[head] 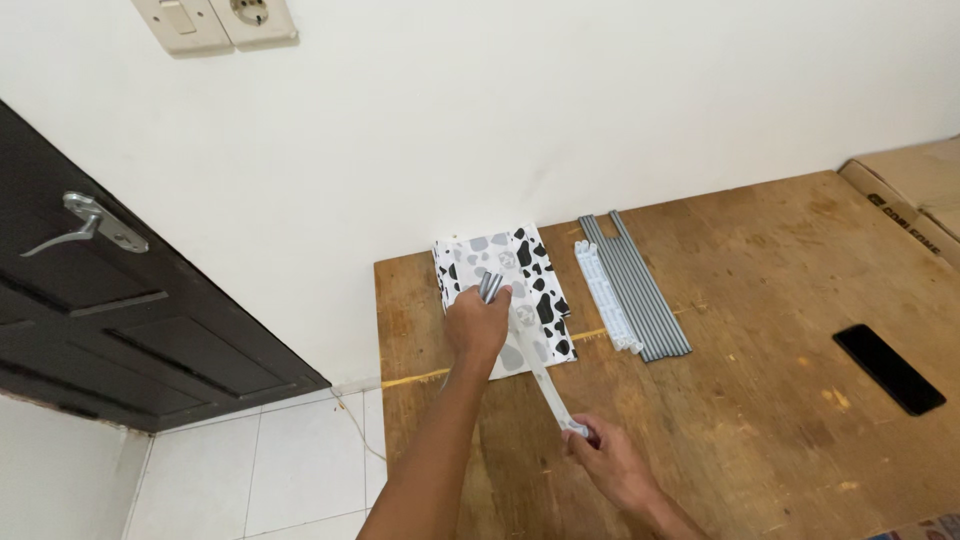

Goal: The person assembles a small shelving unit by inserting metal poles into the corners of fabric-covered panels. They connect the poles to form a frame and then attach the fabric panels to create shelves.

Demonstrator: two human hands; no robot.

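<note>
The left hand (476, 325) clutched short grey tubes (490, 287), mostly hidden, while the right hand (612, 462) pinched a white plastic rail (545, 385) on the counter (760, 400).

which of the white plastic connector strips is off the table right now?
The white strip held between both hands: right hand grips its near end, left hand its far end. The other white strips lie flat beside the grey tubes.

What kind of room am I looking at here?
Probably a room in a home: a worn wooden table against a plain white wall, a dark panelled door with a lever handle, and white floor tiles.
</note>
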